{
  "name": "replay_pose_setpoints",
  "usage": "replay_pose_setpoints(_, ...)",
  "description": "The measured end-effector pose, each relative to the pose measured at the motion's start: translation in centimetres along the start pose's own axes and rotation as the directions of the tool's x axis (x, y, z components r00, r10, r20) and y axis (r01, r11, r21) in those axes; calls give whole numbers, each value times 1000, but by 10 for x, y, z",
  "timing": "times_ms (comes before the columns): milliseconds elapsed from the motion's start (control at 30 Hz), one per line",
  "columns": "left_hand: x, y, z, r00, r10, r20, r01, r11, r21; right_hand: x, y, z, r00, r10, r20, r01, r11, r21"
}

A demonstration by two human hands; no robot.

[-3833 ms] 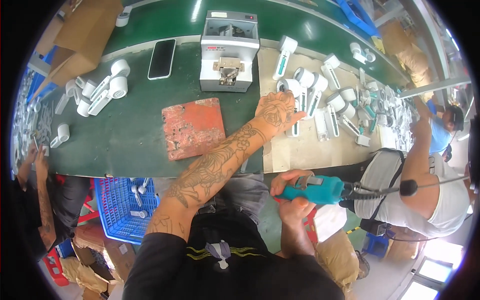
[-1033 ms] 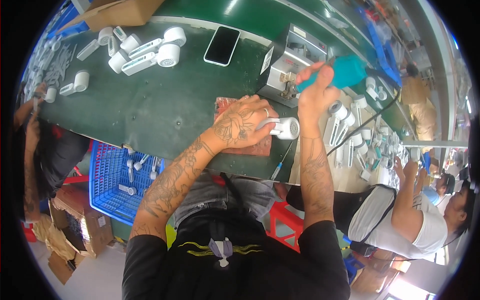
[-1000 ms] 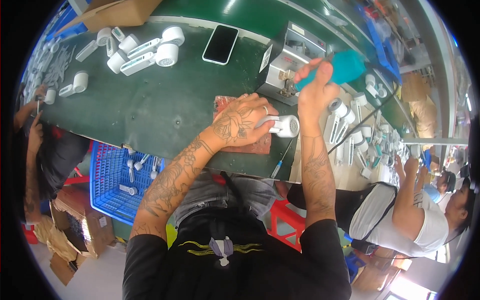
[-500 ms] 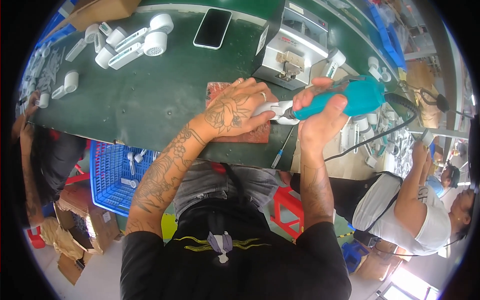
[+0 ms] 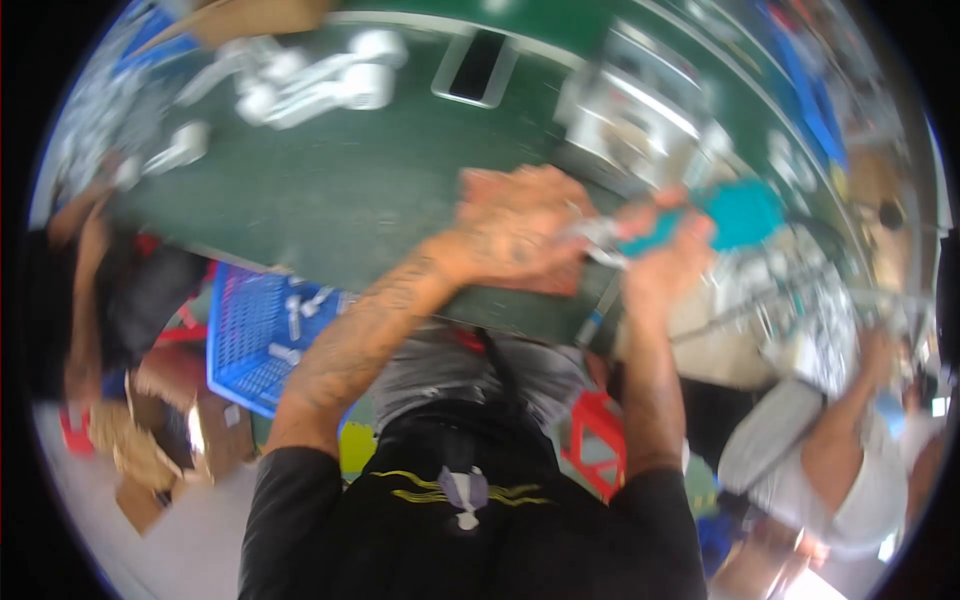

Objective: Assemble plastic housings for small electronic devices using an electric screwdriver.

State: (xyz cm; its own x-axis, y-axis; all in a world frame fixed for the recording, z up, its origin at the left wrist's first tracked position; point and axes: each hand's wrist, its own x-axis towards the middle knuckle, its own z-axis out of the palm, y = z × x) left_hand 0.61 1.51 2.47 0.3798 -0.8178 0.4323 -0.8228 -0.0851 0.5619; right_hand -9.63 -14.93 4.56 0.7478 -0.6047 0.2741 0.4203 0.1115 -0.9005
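My left hand (image 5: 515,228) is closed on a white plastic piece (image 5: 598,238) and holds it over a reddish pad (image 5: 550,283) on the green bench. In my right hand (image 5: 668,250) lies a teal power screwdriver (image 5: 748,214), its tip pointing left at the white piece. Blur hides whether tip and piece touch. Just in front of the white piece, a thin hand screwdriver (image 5: 597,316) rests near the bench edge.
A silver bench machine (image 5: 640,115) stands behind the power screwdriver. Farther left are a phone (image 5: 477,68) and a cluster of white round-headed pieces (image 5: 368,86). Below the bench sits a blue basket (image 5: 232,378). Other people work at both sides.
The whole view has shifted and blurred, so the bench appears farther right. Both hands keep their hold on the white piece and the power screwdriver.
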Motion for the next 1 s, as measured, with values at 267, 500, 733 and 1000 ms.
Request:
replay_pose_setpoints(267,-46,30,-31,978,201,-53,-187,963,195,-59,-88,-12,961,-259,-96,268,959,93)
replay_pose_setpoints(500,-182,-57,-157,945,-224,-240,282,927,247,-81,-62,-11,989,-131,-75,134,990,38)
replay_pose_setpoints(733,-227,-108,-216,781,-321,-536,623,463,630,-87,-48,-14,981,19,-191,-2,996,90)
replay_pose_setpoints(1000,-118,4,-180,803,-258,-538,444,861,249,-88,-45,9,996,55,69,-26,927,-374)
